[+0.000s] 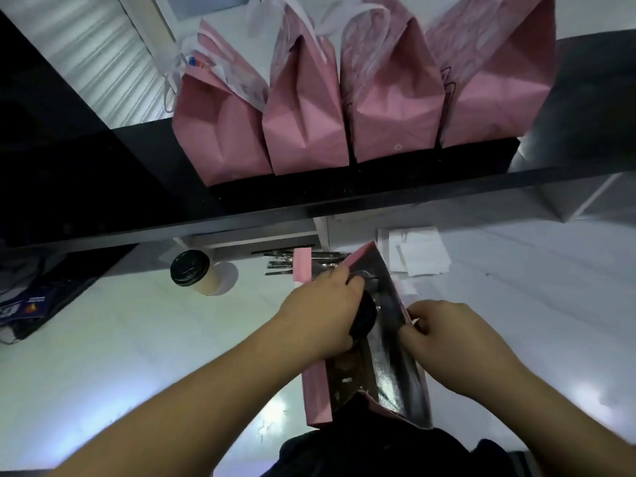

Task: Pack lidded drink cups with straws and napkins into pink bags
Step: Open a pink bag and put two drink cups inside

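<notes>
While four filled pink paper bags point(309, 111) already stand in a row on the black shelf point(344, 197), a fifth open pink bag point(318, 390) sits on the white desk point(137, 339). The left hand point(320, 315) grips a black-lidded cup point(364, 315) inside it; the right hand point(447, 332) pinches the bag's rim. Another black-lidded cream cup point(194, 273), black wrapped straws point(292, 263) and white napkins point(416, 253) remain unpacked, so packing looks well advanced.

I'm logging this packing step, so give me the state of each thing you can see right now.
Open pink bag: mouth held open, silver lining showing.
Left hand: gripping a black-lidded cup inside the bag.
Right hand: pinching the bag's rim.
Spare cup: lidded, on the counter.
Four pink bags: upright on the shelf.
</notes>
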Tool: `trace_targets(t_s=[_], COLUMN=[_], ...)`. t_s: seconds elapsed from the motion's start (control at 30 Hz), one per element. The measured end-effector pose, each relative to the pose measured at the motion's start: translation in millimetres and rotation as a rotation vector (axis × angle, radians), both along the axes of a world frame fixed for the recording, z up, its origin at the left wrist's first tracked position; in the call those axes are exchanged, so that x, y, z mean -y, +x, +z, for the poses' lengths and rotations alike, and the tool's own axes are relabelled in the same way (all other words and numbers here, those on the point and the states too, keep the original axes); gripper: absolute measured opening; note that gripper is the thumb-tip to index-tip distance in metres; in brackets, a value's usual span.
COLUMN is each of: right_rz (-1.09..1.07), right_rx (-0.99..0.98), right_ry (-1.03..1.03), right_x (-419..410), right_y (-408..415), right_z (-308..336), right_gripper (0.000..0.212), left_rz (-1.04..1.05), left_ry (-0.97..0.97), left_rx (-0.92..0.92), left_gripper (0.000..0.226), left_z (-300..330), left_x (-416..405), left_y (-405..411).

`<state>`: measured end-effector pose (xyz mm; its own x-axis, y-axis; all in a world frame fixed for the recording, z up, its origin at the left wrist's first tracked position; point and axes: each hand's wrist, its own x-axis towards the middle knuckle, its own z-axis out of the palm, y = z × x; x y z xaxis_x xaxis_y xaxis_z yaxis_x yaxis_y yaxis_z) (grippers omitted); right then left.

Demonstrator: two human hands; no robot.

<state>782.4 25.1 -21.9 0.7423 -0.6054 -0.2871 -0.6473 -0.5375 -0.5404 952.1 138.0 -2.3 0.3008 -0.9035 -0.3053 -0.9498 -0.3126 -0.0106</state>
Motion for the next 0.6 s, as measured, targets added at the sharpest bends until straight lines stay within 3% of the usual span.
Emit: trace_targets(t_s=[0.2,0.6], right_rz=[0.027,0.033], right_rx=[0.018,0.005], right_ry=[0.028,-0.001], right_x=[2.6,-3.5], right_y=[-4.2,-6.9], right_z=[-0.1,-1.2], right_gripper=[0.022,0.019], left_rz=[0.054,0.092], left_ry=[0.063,0.149], left_rx=[0.066,0.007], left_gripper=[0.068,0.073], left_z=[-31.1,-76.1], left_x=[4.8,7.8], left_y=[6.6,10.1])
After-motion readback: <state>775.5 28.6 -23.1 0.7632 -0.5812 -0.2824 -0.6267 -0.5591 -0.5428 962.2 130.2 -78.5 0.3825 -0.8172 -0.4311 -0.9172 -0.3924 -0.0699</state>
